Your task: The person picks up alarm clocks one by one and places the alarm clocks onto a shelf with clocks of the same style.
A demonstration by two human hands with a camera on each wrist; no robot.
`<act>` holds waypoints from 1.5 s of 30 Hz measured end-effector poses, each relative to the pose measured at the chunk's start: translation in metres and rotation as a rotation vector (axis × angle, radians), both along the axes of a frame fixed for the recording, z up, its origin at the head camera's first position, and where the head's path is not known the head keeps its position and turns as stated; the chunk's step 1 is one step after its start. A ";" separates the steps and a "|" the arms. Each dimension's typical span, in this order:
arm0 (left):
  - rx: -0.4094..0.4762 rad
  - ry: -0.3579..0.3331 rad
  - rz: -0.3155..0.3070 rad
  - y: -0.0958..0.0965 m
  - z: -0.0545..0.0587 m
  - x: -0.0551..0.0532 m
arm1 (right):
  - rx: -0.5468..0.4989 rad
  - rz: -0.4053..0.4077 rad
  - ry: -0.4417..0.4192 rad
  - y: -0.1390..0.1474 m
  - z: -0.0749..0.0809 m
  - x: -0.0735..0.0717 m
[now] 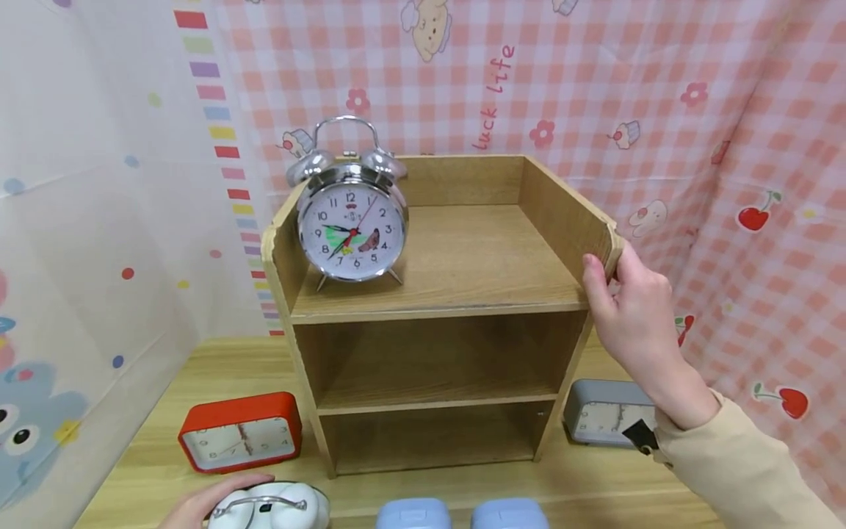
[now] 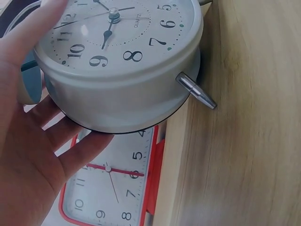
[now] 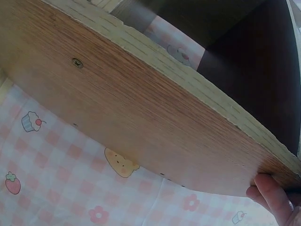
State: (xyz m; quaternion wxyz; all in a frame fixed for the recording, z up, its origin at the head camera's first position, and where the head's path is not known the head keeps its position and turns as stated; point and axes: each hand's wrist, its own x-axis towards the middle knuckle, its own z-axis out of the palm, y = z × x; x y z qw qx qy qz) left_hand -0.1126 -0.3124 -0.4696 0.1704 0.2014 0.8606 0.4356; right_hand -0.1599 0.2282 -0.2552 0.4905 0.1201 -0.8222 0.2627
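Note:
My left hand (image 1: pixel 208 503) holds a white twin-bell alarm clock (image 2: pixel 117 99) by its side, low at the front left. In the left wrist view the thumb lies by its face and the other fingers pass behind it; one metal leg sticks out. With thumb and curled fingers, my right hand (image 1: pixel 631 316) grips the front edge of the right side panel of a three-level wooden shelf (image 1: pixel 436 312). A silver twin-bell alarm clock (image 1: pixel 353 231) stands upright at the left of the top level. The two lower levels hold nothing visible.
Left of the shelf sits a red rectangular clock (image 1: pixel 241 430), and a grey one (image 1: pixel 601 415) on its right, partly behind my forearm. Two blue objects (image 1: pixel 413 514) are cut off at the bottom edge. Patterned curtains (image 1: pixel 463 88) hang behind the wooden table (image 1: pixel 158 433).

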 end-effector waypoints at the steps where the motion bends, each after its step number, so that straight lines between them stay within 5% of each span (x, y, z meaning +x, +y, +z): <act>1: 0.001 -0.013 0.003 0.000 0.000 0.000 | 0.001 0.000 0.002 -0.001 0.000 0.000; 8: -0.018 0.045 0.024 0.002 0.000 0.004 | -0.004 0.001 0.023 -0.003 -0.001 -0.002; 14: 0.001 -0.042 0.028 0.004 0.006 0.004 | -0.014 -0.005 0.036 -0.003 -0.004 -0.002; 19: -0.022 0.024 0.012 0.005 0.008 0.004 | -0.023 -0.012 0.052 -0.002 -0.005 -0.003; 25: -0.002 -0.057 0.037 0.005 0.009 0.003 | -0.030 -0.009 0.074 -0.003 -0.006 -0.004; 30: -0.044 0.044 0.043 0.003 0.007 0.005 | -0.029 -0.001 0.078 -0.003 -0.008 -0.004; 35: -0.031 0.021 0.078 0.002 0.011 0.009 | -0.031 0.002 0.091 -0.004 -0.009 -0.005; 40: -0.057 0.309 0.196 0.017 0.018 0.019 | -0.033 -0.002 0.102 -0.004 -0.010 -0.007; 45: 0.037 0.532 0.276 0.034 0.029 0.026 | -0.043 -0.007 0.100 -0.003 -0.011 -0.008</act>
